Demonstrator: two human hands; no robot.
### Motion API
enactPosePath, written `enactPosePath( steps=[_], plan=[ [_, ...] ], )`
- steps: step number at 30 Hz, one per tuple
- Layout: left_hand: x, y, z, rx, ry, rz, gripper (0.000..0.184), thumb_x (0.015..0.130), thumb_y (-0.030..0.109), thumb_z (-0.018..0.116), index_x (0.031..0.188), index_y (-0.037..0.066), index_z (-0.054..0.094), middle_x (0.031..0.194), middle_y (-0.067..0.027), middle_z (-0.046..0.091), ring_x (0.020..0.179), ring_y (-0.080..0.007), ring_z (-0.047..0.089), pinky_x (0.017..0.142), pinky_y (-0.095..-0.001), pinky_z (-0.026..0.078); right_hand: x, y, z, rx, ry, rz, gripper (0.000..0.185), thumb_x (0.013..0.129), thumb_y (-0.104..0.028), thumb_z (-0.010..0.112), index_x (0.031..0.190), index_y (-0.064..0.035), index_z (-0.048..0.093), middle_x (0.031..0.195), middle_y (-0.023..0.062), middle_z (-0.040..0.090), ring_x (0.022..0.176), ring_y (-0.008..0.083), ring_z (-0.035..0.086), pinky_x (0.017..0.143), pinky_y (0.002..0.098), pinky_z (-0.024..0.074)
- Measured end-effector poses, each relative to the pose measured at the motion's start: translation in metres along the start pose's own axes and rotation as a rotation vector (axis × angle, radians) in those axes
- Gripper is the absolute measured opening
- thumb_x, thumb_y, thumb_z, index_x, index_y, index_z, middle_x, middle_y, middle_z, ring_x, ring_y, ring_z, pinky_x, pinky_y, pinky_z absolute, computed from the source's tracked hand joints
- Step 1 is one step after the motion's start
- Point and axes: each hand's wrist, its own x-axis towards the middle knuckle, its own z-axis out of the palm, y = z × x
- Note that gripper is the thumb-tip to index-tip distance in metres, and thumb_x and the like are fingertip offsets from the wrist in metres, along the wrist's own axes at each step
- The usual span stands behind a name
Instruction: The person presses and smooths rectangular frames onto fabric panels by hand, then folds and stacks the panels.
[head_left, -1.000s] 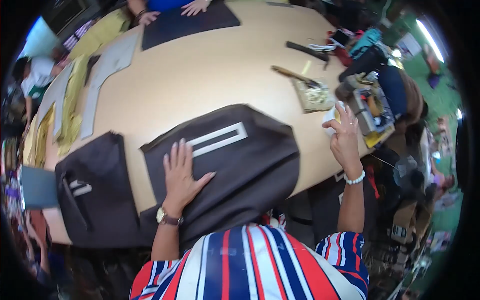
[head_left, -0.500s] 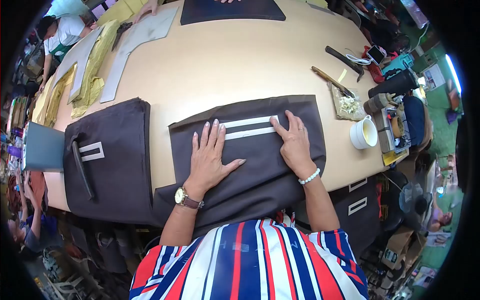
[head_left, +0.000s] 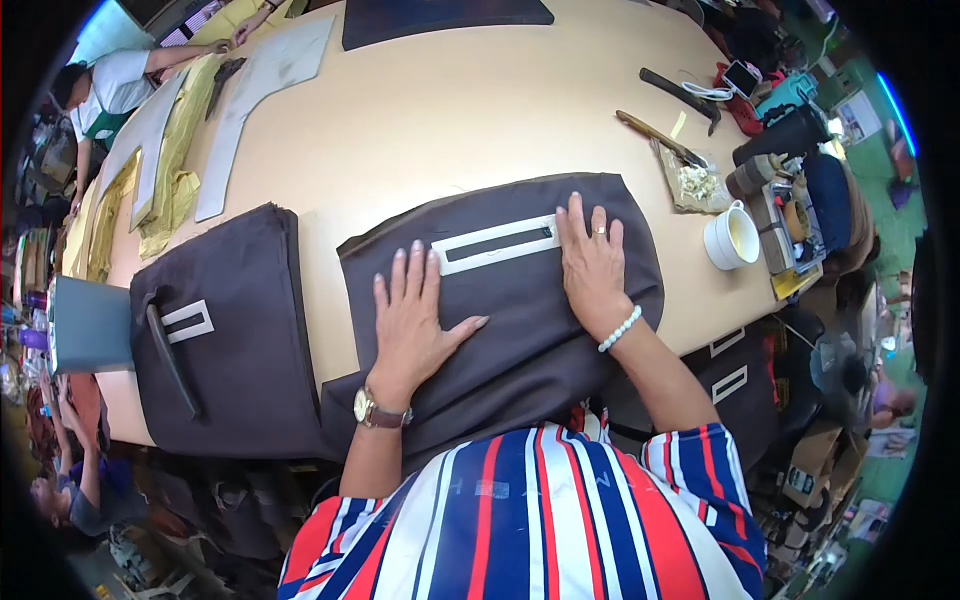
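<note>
A piece of dark fabric lies in front of me, with folds toward my body. On it sits a white rectangular frame with a long narrow slot. My left hand is flat on the fabric, fingers outstretched and thumb apart, its fingertips by the frame's left end. My right hand rests at the frame's right end, with fingers extended forward and partly over that end. Neither hand grasps anything.
To the left, a stack of dark fabric carries a smaller white frame and a dark hammer-like tool. A white cup, a brush and a hammer lie rightward. A co-worker stands far left.
My right hand has gone from a bent thumb-and-finger touch at the frame's end to lying flatter with fingers forward. My left hand stays on the fabric. The view has shifted slightly.
</note>
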Motion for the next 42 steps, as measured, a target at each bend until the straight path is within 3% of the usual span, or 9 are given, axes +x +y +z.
enactPosePath(
  steps=[1, 4, 16, 17, 23, 35, 38, 40, 42],
  plan=[
    [-0.006, -0.002, -0.006, 0.011, -0.035, -0.041, 0.094, 0.073, 0.057, 0.062, 0.139, 0.000, 0.026, 0.145, -0.0177, 0.023, 0.136, -0.0330, 0.018, 0.108, -0.0516, 0.014, 0.002, 0.002, 0.000, 0.033, -0.062, 0.001, 0.055, 0.081, -0.010, 0.052, 0.134, -0.0092, 0.039, 0.137, 0.0128, 0.033, 0.116, 0.0323, 0.041, 0.097, 0.0453, 0.0331],
    [-0.023, -0.014, -0.015, 0.016, -0.031, -0.108, 0.094, 0.072, 0.055, 0.064, 0.136, -0.004, 0.030, 0.143, -0.0203, 0.026, 0.134, -0.0346, 0.020, 0.106, -0.0534, 0.017, 0.000, 0.007, 0.001, 0.025, -0.066, -0.035, 0.059, 0.081, -0.011, 0.052, 0.137, -0.0125, 0.035, 0.139, 0.0121, 0.031, 0.116, 0.0319, 0.041, 0.097, 0.0452, 0.0325],
    [-0.033, -0.023, -0.011, -0.005, -0.006, -0.102, 0.097, 0.070, 0.053, 0.067, 0.137, -0.003, 0.027, 0.145, -0.0212, 0.022, 0.135, -0.0355, 0.018, 0.107, -0.0527, 0.015, -0.002, -0.023, -0.011, 0.015, -0.075, -0.081, 0.058, 0.083, -0.013, 0.049, 0.139, -0.0116, 0.032, 0.140, 0.0112, 0.028, 0.119, 0.0316, 0.037, 0.100, 0.0460, 0.0292],
    [-0.033, -0.024, -0.011, -0.008, 0.005, -0.099, 0.097, 0.070, 0.054, 0.067, 0.137, -0.003, 0.028, 0.144, -0.0216, 0.023, 0.135, -0.0357, 0.018, 0.106, -0.0531, 0.016, -0.001, -0.027, -0.013, -0.021, -0.071, -0.092, 0.055, 0.085, -0.020, 0.048, 0.138, -0.0123, 0.034, 0.140, 0.0102, 0.028, 0.122, 0.0324, 0.035, 0.101, 0.0460, 0.0259],
    [-0.034, -0.023, -0.012, -0.012, 0.004, -0.081, 0.088, 0.070, 0.054, 0.067, 0.138, 0.009, 0.033, 0.145, -0.0212, 0.021, 0.134, -0.0376, 0.017, 0.105, -0.0549, 0.015, 0.003, -0.047, -0.022, 0.061, -0.038, -0.122, 0.056, 0.083, -0.017, 0.050, 0.137, -0.0102, 0.035, 0.140, 0.0105, 0.028, 0.120, 0.0319, 0.037, 0.101, 0.0461, 0.0280],
    [-0.033, -0.022, -0.012, -0.043, 0.005, -0.094, 0.087, 0.069, 0.051, 0.069, 0.138, 0.012, 0.034, 0.145, -0.0199, 0.021, 0.135, -0.0369, 0.016, 0.106, -0.0550, 0.015, 0.015, -0.090, -0.032, 0.200, 0.072, -0.235, 0.053, 0.082, -0.019, 0.051, 0.133, -0.0099, 0.041, 0.139, 0.0121, 0.030, 0.119, 0.0335, 0.039, 0.098, 0.0474, 0.0308],
    [-0.033, -0.020, -0.014, -0.021, -0.013, -0.100, 0.086, 0.069, 0.050, 0.069, 0.138, 0.012, 0.035, 0.146, -0.0191, 0.021, 0.135, -0.0368, 0.017, 0.105, -0.0549, 0.016, 0.016, -0.096, -0.035, 0.315, 0.096, -0.238, 0.051, 0.082, -0.019, 0.051, 0.132, -0.0103, 0.042, 0.139, 0.0139, 0.030, 0.120, 0.0341, 0.039, 0.098, 0.0483, 0.0303],
    [-0.032, -0.020, -0.015, -0.018, -0.003, -0.084, 0.086, 0.068, 0.048, 0.071, 0.138, 0.012, 0.035, 0.146, -0.0185, 0.022, 0.134, -0.0368, 0.019, 0.105, -0.0538, 0.018, 0.019, -0.093, -0.040, 0.517, -0.001, -0.325, 0.050, 0.082, -0.017, 0.051, 0.131, -0.0119, 0.044, 0.140, 0.0162, 0.029, 0.122, 0.0354, 0.037, 0.097, 0.0501, 0.0308],
    [-0.032, -0.018, -0.017, -0.012, -0.006, -0.082, 0.085, 0.068, 0.046, 0.071, 0.137, 0.012, 0.036, 0.146, -0.0183, 0.023, 0.134, -0.0373, 0.020, 0.105, -0.0528, 0.018, 0.023, -0.065, -0.047, 0.760, -0.068, -0.417, 0.043, 0.080, -0.007, 0.048, 0.123, -0.0114, 0.051, 0.141, 0.0181, 0.027, 0.124, 0.0378, 0.035, 0.098, 0.0526, 0.0304]
  ],
)
